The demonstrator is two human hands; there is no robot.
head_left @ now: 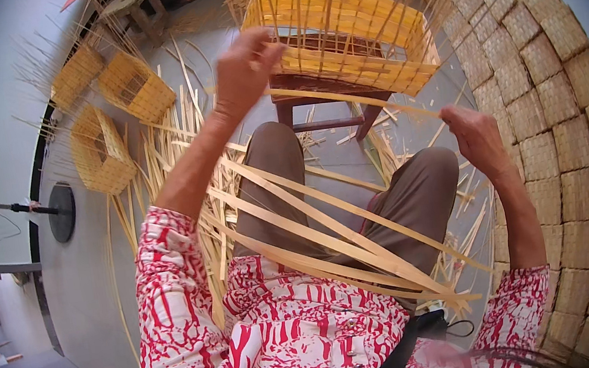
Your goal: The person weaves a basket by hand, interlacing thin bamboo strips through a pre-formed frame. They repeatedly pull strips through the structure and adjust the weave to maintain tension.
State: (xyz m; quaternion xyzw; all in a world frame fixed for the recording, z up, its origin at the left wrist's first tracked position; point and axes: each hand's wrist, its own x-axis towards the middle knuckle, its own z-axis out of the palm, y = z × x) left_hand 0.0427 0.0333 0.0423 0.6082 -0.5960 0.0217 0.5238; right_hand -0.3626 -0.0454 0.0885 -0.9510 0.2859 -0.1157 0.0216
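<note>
A yellow woven basket (411, 77) with tall upright stakes rests on a dark wooden stool (330, 88) in front of my knees. At its near left corner is my left hand (246, 70), with the fingers curled closed; what they grip is hidden. My right hand (475, 140), in a fist, holds one end of a narrow bamboo strip (366, 101). The strip runs taut along the near side of the basket toward my left wrist, where it passes out of sight. Several loose bamboo strips (314, 215) lie across my lap.
Three unfinished baskets (101, 155) with loose stakes stand at the left, near a standing fan (61, 211). Bamboo strips (202, 197) cover the floor beside my left leg. Stacked woven pieces (557, 147) line the right side. A small stool (130, 7) stands far left.
</note>
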